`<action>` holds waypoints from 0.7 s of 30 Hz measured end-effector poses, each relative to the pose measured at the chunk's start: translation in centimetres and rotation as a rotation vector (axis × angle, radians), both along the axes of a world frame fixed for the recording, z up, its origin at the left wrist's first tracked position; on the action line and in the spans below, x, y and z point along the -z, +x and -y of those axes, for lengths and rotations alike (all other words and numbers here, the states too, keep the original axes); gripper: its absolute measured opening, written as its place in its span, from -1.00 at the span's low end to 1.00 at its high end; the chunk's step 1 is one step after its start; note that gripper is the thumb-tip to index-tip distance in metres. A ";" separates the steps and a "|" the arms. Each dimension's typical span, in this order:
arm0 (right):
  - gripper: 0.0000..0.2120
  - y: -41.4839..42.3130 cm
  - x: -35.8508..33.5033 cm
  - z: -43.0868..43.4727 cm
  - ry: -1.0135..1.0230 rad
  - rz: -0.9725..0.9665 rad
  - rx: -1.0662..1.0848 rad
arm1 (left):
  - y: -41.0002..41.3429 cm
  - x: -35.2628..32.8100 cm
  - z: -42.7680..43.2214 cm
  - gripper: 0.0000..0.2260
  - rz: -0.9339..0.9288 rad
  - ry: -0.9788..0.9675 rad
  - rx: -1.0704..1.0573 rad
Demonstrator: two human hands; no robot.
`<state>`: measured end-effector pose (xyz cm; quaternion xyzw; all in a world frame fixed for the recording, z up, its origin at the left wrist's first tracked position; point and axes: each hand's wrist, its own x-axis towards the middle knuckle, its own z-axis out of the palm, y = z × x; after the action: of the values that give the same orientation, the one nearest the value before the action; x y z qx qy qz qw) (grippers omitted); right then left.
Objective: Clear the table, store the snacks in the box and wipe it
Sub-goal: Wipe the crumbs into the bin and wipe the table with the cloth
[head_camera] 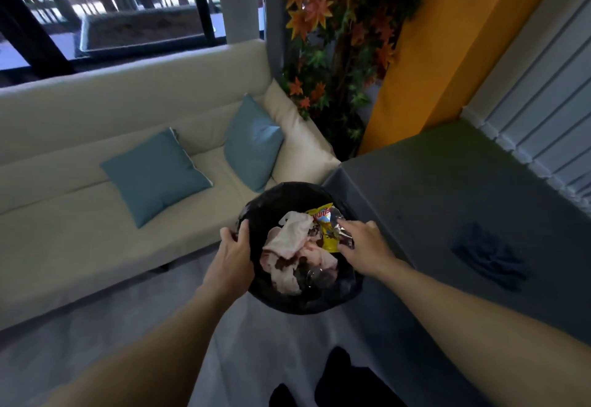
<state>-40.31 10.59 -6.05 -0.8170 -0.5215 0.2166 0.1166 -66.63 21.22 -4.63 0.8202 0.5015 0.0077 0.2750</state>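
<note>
A round bin lined with a black bag (pixel 287 198) stands on the floor between the sofa and a grey table. Inside it lie crumpled pale tissues (pixel 287 240) and a yellow snack wrapper (pixel 326 224). My left hand (pixel 233 253) grips the bin's left rim, thumb over the edge. My right hand (pixel 364 246) reaches over the bin's right side, its fingers on the yellow wrapper and its silver foil. A dark blue cloth (pixel 489 256) lies crumpled on the grey table (pixel 431 189) to the right.
A cream sofa (pixel 96 214) with two blue cushions (pixel 153 173) runs along the left. An autumn-leaf plant (pixel 335 38) and an orange wall stand behind the table. Pale floor lies below, and my dark feet show at the bottom edge.
</note>
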 end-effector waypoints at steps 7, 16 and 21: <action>-0.41 1.2 1.1 -5.8 -0.044 -0.026 -0.009 | 0.9 2.9 -4.8 -0.38 -0.021 -0.022 -0.022; -0.31 3.5 7.7 -13.9 -0.177 -0.085 -0.106 | 3.7 8.1 -11.2 -0.36 -0.191 -0.065 -0.077; -0.27 3.6 12.5 -16.8 -0.272 -0.091 -0.134 | 4.6 12.2 -13.2 -0.26 -0.297 -0.117 -0.099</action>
<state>-36.74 27.42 -18.56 -0.7778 -0.5351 0.3293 0.0139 -62.04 34.41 -16.85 0.7694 0.5759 -0.1291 0.2446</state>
